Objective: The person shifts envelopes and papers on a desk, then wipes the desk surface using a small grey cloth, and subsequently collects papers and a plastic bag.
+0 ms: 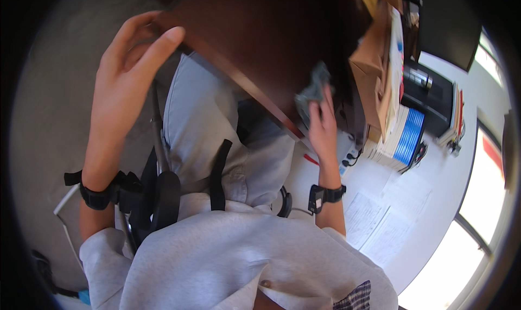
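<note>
My left hand (126, 65) grips the upper left corner of a dark reddish-brown panel (252, 37), thumb over its near edge and fingers partly hidden behind it. The panel slants above my lap, with its lighter edge towards me; whether it is a board or part of a piece of furniture I cannot tell. Near its right end my right hand (323, 118) holds a crumpled grey-green cloth (315, 90) against or just over the dark surface. Both the cloth and the fingers are somewhat blurred.
To the right, a white desk (439, 179) carries brown paper bags (370, 74), a stack of books or magazines (401, 135), a black box-like object (431, 94), written sheets (374, 224) and a power strip (348, 161) with plugs. A chair armrest (167, 196) stands beside my left forearm.
</note>
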`<action>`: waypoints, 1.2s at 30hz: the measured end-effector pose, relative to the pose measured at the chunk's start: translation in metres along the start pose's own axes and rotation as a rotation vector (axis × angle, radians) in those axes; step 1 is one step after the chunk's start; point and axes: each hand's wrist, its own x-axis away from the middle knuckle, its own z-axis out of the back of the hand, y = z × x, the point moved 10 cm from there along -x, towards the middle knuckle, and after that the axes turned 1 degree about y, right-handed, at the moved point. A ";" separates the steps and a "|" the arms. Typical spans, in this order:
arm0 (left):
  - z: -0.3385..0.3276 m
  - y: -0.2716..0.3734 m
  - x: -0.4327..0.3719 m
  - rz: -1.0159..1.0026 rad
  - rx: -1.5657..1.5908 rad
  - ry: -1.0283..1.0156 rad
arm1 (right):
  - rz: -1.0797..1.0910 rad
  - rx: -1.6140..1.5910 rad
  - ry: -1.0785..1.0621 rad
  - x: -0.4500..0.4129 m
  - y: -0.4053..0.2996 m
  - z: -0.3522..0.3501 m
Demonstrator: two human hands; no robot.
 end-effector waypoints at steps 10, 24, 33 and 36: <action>-0.007 -0.004 0.013 0.086 -0.030 0.034 | 0.541 -0.356 0.181 -0.022 -0.195 -0.056; -0.032 0.022 0.011 -0.027 -0.444 0.053 | -0.093 -0.157 0.141 0.133 0.129 0.065; -0.026 0.008 0.007 0.003 -0.488 0.042 | -0.614 -0.631 0.674 0.190 0.240 0.115; -0.028 0.008 0.007 -0.006 -0.506 0.036 | -0.639 -0.917 0.838 0.190 0.254 0.108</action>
